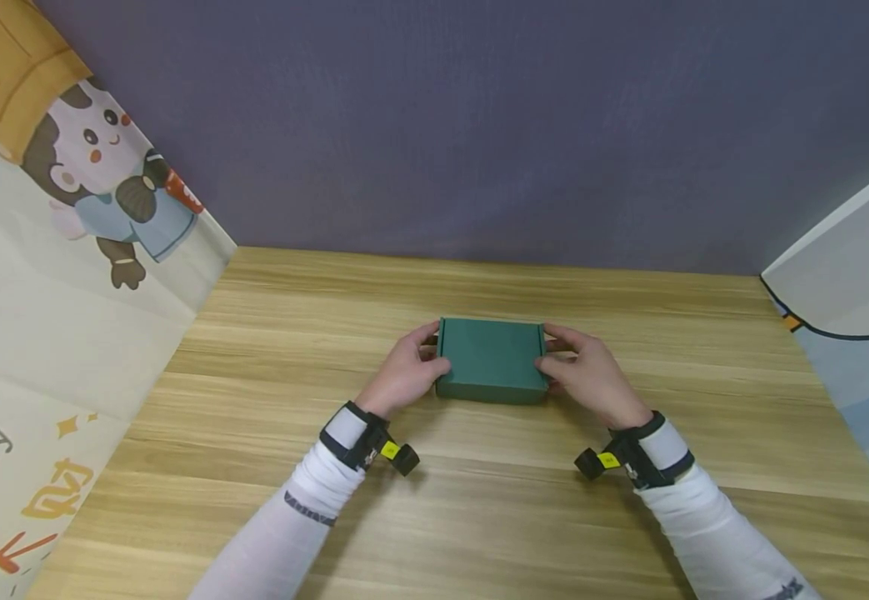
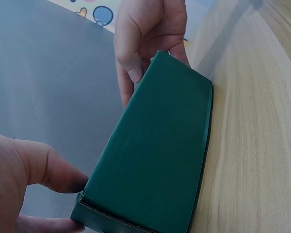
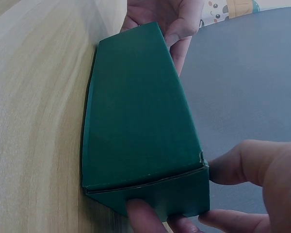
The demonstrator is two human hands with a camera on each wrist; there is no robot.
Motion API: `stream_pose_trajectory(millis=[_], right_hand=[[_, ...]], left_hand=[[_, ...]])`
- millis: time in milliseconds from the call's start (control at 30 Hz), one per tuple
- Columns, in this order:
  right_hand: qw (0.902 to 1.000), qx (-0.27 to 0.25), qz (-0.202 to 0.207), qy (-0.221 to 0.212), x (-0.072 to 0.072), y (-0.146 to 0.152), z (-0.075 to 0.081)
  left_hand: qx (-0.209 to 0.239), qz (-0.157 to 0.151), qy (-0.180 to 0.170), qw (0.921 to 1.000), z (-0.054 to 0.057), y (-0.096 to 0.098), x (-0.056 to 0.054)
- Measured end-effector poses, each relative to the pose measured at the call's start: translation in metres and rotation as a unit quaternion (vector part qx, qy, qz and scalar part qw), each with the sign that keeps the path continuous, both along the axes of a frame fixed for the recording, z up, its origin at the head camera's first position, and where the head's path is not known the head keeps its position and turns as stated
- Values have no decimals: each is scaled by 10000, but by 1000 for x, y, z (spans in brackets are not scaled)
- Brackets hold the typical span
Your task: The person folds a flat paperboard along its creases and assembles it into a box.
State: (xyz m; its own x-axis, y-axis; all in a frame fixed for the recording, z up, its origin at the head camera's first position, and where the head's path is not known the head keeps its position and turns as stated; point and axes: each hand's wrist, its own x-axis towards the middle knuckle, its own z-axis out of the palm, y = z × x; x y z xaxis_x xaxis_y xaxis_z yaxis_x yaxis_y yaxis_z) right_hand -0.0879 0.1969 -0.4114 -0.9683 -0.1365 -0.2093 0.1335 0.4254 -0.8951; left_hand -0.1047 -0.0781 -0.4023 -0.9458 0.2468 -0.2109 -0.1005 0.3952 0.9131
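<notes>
A closed dark green cardboard box (image 1: 492,354) is on the wooden table, its lid facing up. My left hand (image 1: 406,367) grips its left end, with the thumb on the near top corner and the fingers along the side. At the opposite end my right hand (image 1: 587,371) holds the box the same way, thumb at the top edge. In the right wrist view, fingertips (image 3: 143,218) press the end wall of the box (image 3: 136,107). The left wrist view shows the thumb (image 2: 63,174) at a corner of the box (image 2: 150,141). Whatever is inside the box is hidden.
The wooden table (image 1: 479,517) extends around the box on all sides. Behind it stands a dark blue-grey panel (image 1: 479,125). A printed cloth with a cartoon figure (image 1: 97,150) hangs on the left, and another pale printed cloth (image 1: 854,258) is on the right.
</notes>
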Motion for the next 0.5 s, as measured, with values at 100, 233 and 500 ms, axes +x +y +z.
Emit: stream_pose_trajectory(millis=[100, 233, 500], right_hand=[[10000, -19, -6, 5, 0, 0, -1], [10000, -30, -40, 18, 0, -1, -1], [9999, -65, -88, 44, 1, -1, -2]], left_hand=[[-6, 8, 6, 10000, -1, 0, 0], [25, 18, 7, 10000, -2, 1, 0], [-32, 190, 4, 9998, -3, 0, 0]])
